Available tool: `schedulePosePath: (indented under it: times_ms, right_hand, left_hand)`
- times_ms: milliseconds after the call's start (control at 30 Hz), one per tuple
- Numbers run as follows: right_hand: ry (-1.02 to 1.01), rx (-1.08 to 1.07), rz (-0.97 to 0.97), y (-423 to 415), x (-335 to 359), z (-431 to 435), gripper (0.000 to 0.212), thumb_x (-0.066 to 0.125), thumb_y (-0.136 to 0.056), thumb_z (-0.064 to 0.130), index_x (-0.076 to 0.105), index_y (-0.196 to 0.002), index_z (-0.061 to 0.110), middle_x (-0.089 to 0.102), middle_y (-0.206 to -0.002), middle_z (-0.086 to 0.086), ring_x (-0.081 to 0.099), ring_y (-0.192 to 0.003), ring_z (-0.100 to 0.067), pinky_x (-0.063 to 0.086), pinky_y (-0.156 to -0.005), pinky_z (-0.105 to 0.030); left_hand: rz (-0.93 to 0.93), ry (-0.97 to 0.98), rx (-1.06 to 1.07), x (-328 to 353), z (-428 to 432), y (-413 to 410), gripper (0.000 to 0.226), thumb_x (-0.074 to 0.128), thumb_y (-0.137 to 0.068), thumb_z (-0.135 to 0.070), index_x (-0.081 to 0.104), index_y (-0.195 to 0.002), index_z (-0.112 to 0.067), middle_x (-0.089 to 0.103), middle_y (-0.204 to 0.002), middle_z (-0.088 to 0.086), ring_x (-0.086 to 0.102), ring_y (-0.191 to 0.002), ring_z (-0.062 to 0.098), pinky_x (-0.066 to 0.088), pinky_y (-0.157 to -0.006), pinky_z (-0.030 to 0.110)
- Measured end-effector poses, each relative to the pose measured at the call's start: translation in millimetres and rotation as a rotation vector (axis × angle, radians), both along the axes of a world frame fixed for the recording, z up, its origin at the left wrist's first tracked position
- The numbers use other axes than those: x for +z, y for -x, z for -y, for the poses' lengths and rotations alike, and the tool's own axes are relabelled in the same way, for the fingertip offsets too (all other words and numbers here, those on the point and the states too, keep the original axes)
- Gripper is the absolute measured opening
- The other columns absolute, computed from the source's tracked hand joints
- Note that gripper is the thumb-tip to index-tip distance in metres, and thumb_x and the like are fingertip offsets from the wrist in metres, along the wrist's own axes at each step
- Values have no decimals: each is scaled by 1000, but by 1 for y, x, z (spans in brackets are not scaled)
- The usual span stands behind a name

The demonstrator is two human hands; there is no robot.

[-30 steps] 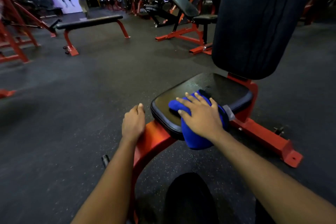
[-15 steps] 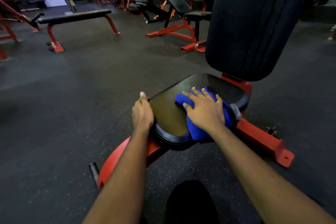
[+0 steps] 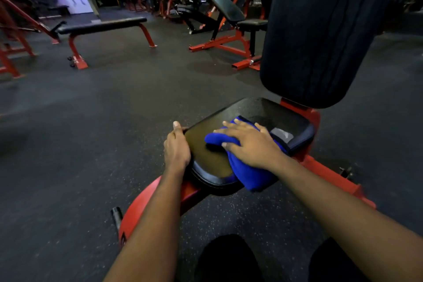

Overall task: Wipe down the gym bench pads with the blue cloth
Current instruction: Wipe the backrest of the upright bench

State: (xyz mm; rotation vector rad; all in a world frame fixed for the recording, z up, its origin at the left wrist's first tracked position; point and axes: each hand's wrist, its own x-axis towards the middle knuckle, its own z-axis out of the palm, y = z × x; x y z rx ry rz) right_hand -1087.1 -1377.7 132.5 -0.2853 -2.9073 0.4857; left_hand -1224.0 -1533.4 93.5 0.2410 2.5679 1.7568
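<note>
Hands rest on the seat pad (image 3: 201,144): the left hand (image 3: 177,149) grips its left edge, the right hand (image 3: 249,144) presses flat and open on the blue cloth (image 3: 249,178), draped over the seat pad's near right edge. Behind the seat pad rises the back pad (image 3: 325,30).

Left hand (image 3: 177,151): forearm extended, grips seat pad (image 3: 206,162) left edge, thumb forward. Right hand (image 3: 249,144): forearm extended, palm down, fingers spread flat on blue cloth (image 3: 249,176) atop seat pad

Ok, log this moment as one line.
step: wipe seat pad | right hand: flat on blue cloth | left hand: holds pad edge
</note>
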Motion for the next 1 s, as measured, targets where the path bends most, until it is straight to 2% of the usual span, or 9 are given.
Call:
schedulePosePath:
  times_ms: [133, 200, 300, 500, 567, 700, 767, 900, 1000]
  right_hand:
    - [-59, -187, 134, 50, 11, -18, 48, 37, -101, 52, 31, -148, 48, 15, -165, 11, 8, -152, -19, 6, -116, -62]
    - [-121, -82, 128, 54, 6, -9, 50, 33, -102, 53, 23, -151, 49, 9, -165, 12, 5, -153, -21, 3, -116, -63]
    - [-105, 130, 103, 39, 1, -13, 49, 35, -102, 54, 23, -149, 54, 12, -163, 19, 6, -152, -13, 3, -117, -58]
    - [-87, -94, 211, 108, 11, -44, 50, 31, -102, 54, 27, -151, 44, 11, -165, 12, 2, -153, -20, 3, -116, -63]
    - [-131, -14, 207, 110, 10, -33, 51, 28, -102, 54, 24, -152, 45, 9, -165, 12, 2, -153, -22, 1, -117, -63]
    - [-112, 257, 119, 71, 4, -47, 47, 34, -102, 54, 24, -148, 54, 12, -163, 21, 7, -151, -10, 3, -120, -56]
    - [-100, 234, 137, 75, 6, -68, 47, 36, -101, 54, 27, -148, 53, 14, -162, 21, 7, -151, -8, 5, -120, -55]
    - [-115, -12, 220, 115, 12, -64, 51, 32, -102, 55, 31, -150, 41, 15, -164, 15, 7, -152, -17, 6, -116, -61]
    - [-134, 109, 192, 110, 12, -26, 49, 31, -102, 53, 30, -150, 45, 16, -163, 15, 9, -152, -20, 4, -116, -64]
  left_hand:
    - [8, 32, -3, -1, 0, 1, 64, 16, -104, -50, 68, -122, -18, 60, -131, 19, 49, -126, 33, 32, -107, 39]
    - [0, 31, 8, -1, -1, 2, 62, 17, -105, -49, 69, -120, -18, 60, -129, 20, 50, -125, 33, 33, -106, 38]
    - [-12, 52, 2, -1, 0, 3, 61, 17, -105, -47, 70, -119, -19, 61, -129, 19, 50, -125, 33, 33, -106, 38]
    - [-41, 79, 2, 1, -2, 3, 60, 18, -106, -44, 71, -117, -18, 63, -127, 15, 50, -126, 31, 32, -105, 36]
    - [-53, 71, 8, 1, -2, 2, 59, 19, -106, -43, 72, -115, -17, 64, -125, 15, 51, -124, 31, 34, -104, 35]
    - [-53, 70, 0, 2, -1, 1, 58, 19, -107, -42, 72, -114, -19, 65, -126, 15, 51, -124, 31, 35, -106, 37]
    - [-42, 75, 4, 3, -1, -1, 60, 18, -107, -44, 72, -116, -19, 63, -128, 14, 50, -125, 31, 33, -108, 37]
    - [-32, 66, 10, 1, -1, -1, 62, 17, -106, -47, 71, -118, -19, 62, -130, 15, 48, -127, 32, 31, -112, 41]
    - [-39, 68, 9, 2, -2, -2, 61, 17, -107, -44, 71, -117, -19, 63, -128, 16, 49, -126, 32, 32, -111, 39]
